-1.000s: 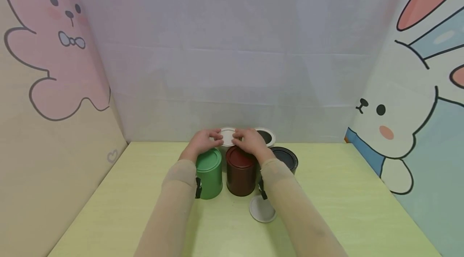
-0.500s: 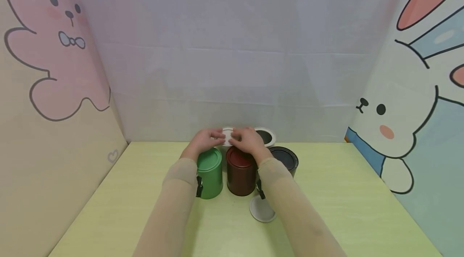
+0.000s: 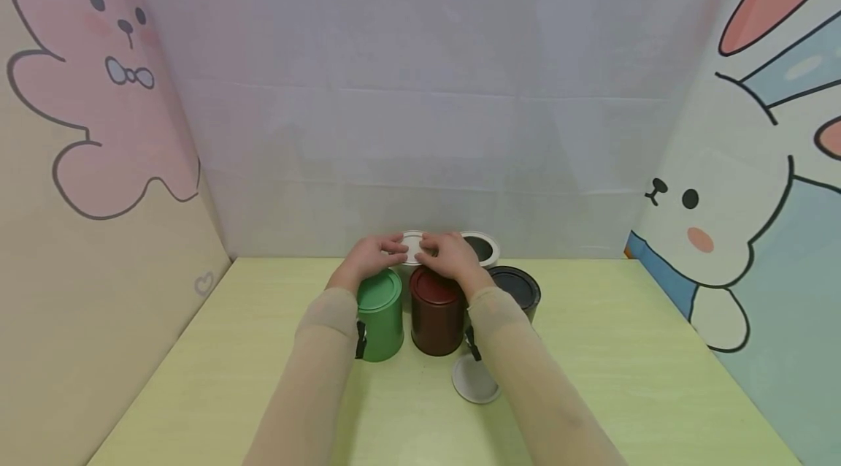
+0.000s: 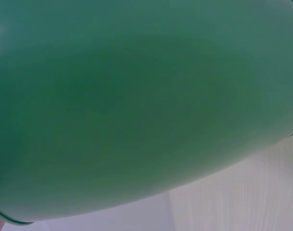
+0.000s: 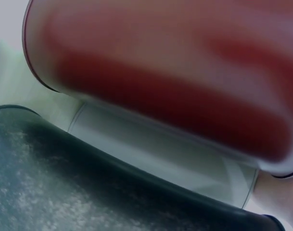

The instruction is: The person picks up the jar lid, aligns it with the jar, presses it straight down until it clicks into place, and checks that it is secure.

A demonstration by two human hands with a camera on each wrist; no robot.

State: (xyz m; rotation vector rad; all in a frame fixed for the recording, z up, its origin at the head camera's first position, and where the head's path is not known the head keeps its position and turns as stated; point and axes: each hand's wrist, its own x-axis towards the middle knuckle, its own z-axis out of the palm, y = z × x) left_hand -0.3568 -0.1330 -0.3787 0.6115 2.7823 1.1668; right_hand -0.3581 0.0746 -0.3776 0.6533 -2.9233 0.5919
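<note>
Both hands, left hand [image 3: 369, 256] and right hand [image 3: 452, 256], pinch the round white lid [image 3: 412, 247] on the back-row white tin; uneven pressing could tilt it, or knock the green cylindrical tin [image 3: 379, 314] below.

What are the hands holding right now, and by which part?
Both hands are on the white lid atop the rear can: left hand at its left edge, right hand at its right edge. The exact finger grip is unclear.

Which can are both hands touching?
The white can in the back row, behind the green can and dark red can. Left hand and right hand hold its lid.
</note>
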